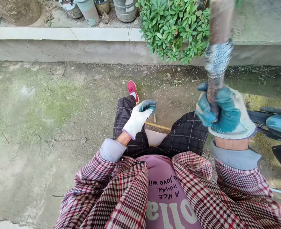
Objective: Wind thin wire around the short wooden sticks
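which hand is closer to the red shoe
Left. The left hand sits just short of the red shoe; the right hand is far off to the side, gripping the rusty pole.

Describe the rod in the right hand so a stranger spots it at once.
Find the leafy green plant over the concrete ledge. In front of its right side rises a rusty rod, gripped by the gloved right hand. Its coil of grey wire sets it apart from the thin yellow stick between the knees.
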The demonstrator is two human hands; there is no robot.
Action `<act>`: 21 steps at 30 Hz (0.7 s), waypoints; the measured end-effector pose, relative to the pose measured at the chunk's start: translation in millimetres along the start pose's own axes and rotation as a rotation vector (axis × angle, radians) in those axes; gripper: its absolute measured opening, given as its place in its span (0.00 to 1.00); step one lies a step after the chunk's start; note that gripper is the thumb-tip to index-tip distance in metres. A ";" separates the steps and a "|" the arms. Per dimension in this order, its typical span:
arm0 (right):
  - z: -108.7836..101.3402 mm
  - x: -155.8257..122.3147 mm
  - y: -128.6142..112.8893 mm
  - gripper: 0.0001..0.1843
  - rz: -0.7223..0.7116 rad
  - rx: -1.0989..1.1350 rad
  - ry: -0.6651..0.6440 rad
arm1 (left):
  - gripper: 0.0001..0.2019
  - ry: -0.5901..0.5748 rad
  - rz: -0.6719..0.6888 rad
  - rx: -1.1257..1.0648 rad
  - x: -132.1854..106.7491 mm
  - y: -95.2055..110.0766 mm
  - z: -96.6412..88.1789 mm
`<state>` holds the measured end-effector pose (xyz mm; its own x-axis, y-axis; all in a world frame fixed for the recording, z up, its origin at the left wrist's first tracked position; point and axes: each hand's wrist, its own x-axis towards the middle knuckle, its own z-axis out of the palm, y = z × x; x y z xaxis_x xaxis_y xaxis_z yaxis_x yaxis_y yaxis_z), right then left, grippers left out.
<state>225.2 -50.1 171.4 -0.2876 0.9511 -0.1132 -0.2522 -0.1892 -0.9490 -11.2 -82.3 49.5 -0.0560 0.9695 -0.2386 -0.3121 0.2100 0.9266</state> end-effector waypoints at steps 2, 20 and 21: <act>1.5 -4.3 11.7 0.20 0.094 -0.014 -0.043 | 0.21 -0.064 0.109 0.049 -3.2 8.1 9.0; -29.4 -36.2 110.8 0.22 0.431 -0.074 0.077 | 0.12 -0.376 -0.170 0.196 -24.5 4.3 12.9; -30.6 -37.7 111.1 0.21 0.429 -0.055 0.059 | 0.11 -0.385 -0.184 0.189 -24.1 2.2 12.5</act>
<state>236.3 -99.4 61.2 -0.3017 0.8020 -0.5155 -0.0714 -0.5582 -0.8266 1.3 -103.6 61.0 0.3508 0.8831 -0.3116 -0.1034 0.3673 0.9244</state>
